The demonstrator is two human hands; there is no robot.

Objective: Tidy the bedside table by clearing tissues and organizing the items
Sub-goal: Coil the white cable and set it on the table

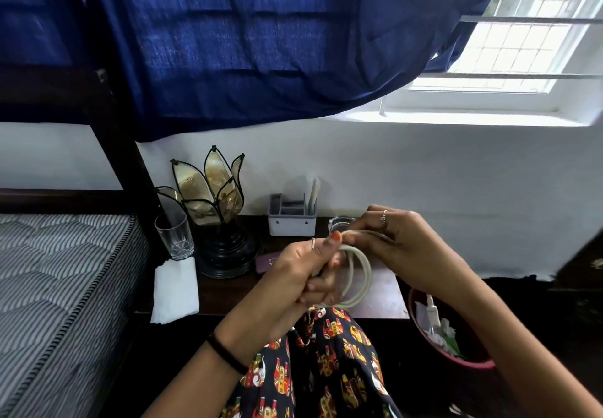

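Note:
A white cable point(360, 270) is wound into a coil of loops above the front of the dark wooden bedside table point(228, 290). My left hand point(303, 274) grips the coil from the left, thumb on top. My right hand point(391, 238) pinches the cable's strand at the top of the coil. A folded white tissue point(176, 290) lies at the table's left front corner, overhanging the edge. A red bin point(456, 349) on the floor to the right holds crumpled tissues and a white charger plug point(432, 311).
On the table stand a clear drinking glass point(174, 235), a petal-shaped glass lamp point(217, 208), a grey organiser box point(292, 217), a glass ashtray point(341, 223) and a small dark purple case point(266, 262). A striped mattress point(58, 287) lies left; a blue curtain point(228, 42) hangs above.

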